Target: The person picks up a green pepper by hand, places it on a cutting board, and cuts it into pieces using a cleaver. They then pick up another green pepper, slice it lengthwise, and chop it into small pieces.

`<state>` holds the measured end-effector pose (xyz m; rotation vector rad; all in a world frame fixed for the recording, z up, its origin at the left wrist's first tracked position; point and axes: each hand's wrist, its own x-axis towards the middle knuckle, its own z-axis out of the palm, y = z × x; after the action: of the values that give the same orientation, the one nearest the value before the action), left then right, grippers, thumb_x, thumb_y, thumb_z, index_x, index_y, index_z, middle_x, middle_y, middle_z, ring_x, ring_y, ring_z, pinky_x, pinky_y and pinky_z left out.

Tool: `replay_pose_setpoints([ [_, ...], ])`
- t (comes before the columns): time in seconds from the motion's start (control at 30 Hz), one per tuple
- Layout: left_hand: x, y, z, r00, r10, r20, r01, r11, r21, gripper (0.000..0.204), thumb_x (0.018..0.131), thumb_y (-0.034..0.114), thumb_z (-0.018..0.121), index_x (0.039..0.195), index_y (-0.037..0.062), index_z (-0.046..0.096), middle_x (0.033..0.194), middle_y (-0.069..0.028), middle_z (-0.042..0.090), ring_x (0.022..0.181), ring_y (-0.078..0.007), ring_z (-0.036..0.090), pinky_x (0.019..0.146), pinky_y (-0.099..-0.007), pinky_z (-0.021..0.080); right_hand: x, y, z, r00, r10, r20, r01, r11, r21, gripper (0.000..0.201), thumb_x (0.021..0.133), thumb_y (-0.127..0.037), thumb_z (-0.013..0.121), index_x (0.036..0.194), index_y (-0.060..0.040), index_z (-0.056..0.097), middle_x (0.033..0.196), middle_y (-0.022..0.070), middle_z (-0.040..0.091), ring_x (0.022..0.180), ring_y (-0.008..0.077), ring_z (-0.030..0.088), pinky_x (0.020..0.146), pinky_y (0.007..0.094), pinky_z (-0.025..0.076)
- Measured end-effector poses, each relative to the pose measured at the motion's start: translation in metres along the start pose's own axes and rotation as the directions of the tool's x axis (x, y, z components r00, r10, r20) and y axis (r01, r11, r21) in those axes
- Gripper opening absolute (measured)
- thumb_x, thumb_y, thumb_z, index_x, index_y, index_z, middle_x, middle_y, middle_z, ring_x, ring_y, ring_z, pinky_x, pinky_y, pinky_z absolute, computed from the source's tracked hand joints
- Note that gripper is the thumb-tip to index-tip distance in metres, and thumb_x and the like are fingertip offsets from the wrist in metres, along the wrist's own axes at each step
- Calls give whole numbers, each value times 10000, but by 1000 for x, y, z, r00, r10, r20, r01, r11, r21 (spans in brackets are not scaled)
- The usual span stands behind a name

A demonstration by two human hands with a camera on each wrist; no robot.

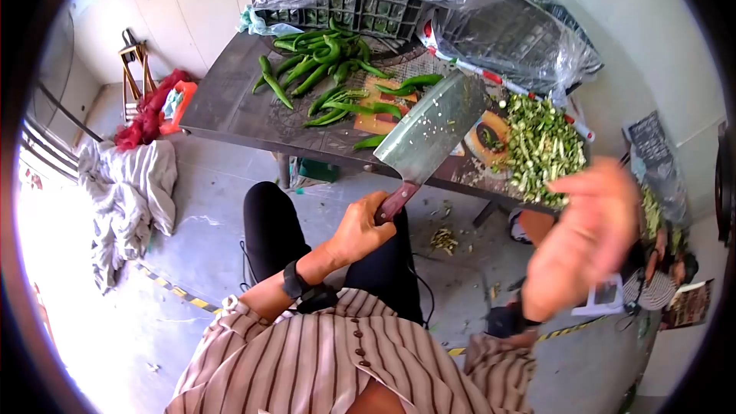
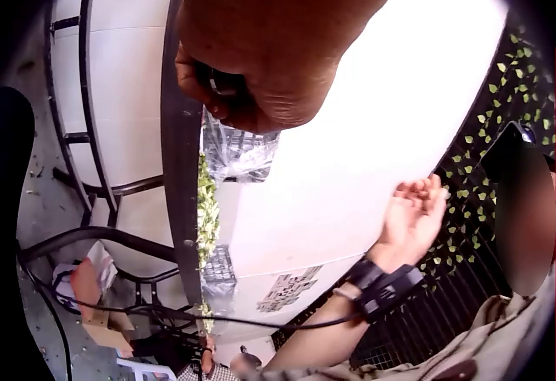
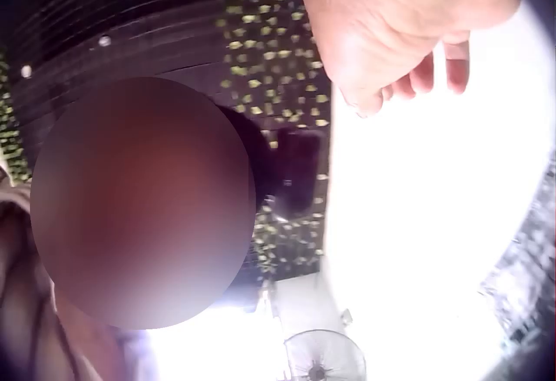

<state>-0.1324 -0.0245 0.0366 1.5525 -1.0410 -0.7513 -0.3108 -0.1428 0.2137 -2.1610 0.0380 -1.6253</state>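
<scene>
My left hand (image 1: pixel 359 228) grips the wooden handle of a cleaver (image 1: pixel 433 126), its broad blade tilted up over the table and flecked with green bits. In the left wrist view the left hand (image 2: pixel 261 77) shows its curled fingers, while the blade is hidden. Raised on the right, my right hand (image 1: pixel 586 238) is blurred and holds nothing; the right wrist view shows this hand (image 3: pixel 408 33) with fingers loosely bent. Chopped green pieces (image 1: pixel 540 146) are heaped at the table's right end. Whole green peppers (image 1: pixel 318 61) lie left of the blade.
Black crates (image 1: pixel 368 11) under clear plastic stand behind the dark table (image 1: pixel 222 100). A grey cloth (image 1: pixel 126 199) and red netting (image 1: pixel 157 111) are at the left. Scraps (image 1: pixel 443 240) lie on the floor, and a white stool (image 1: pixel 602 297) stands at the right.
</scene>
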Motion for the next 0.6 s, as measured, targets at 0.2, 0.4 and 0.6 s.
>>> replay_pose_setpoints([
  [0.2,6,3,13,997,71,41,-69,996,-49,307,714,78,619,999,-32,589,777,-139,551,694,-199,526,625,-333,433,-104,48,33,636,748,190,-770,602,210,582,915,-219,669,1397,6,433,1093,47,544,947,104,507,793,248,482],
  [0.4,7,9,35,976,179,124,-173,983,-56,366,683,85,625,1017,-57,574,825,-187,562,757,-311,559,675,-383,454,-126,46,65,466,861,203,-829,345,440,213,953,-164,600,1099,-30,523,1010,66,622,907,136,571,860,295,463],
  [0.6,6,12,35,949,244,198,-254,967,25,337,701,123,648,979,-50,572,805,-185,568,742,-340,565,668,-402,454,-138,50,60,447,876,180,-704,221,675,133,953,-107,572,1063,-45,532,948,83,628,845,160,591,809,302,484],
])
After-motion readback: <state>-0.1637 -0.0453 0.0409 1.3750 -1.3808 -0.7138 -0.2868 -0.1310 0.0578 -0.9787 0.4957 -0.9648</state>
